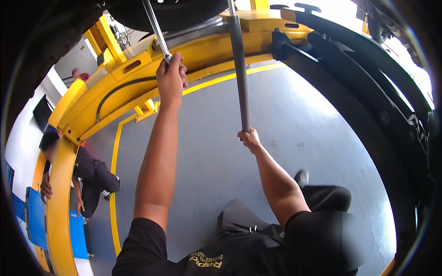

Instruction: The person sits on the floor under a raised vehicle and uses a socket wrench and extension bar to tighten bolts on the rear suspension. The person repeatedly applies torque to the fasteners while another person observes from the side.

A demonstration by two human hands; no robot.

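My left hand (172, 83), raised at upper centre, is closed round the lower end of a long chrome wrench (157, 32). The wrench runs up past a dark tyre (152, 14), and its far end is out of view. Lower and to the right, my right hand (250, 140) grips the bottom end of a long dark grey pipe (239, 69). The pipe stands nearly upright, with a thinner bright bar (231, 6) coming out of its top. Both arms are stretched upward from black sleeves.
A yellow lift beam (184, 57) with a black hose (113, 89) crosses in front of me. Black lift arms (345, 87) curve down the right. Another person (92, 170) crouches at left beside a yellow post (61, 202) and blue panels (77, 234). Grey floor (202, 161) lies below.
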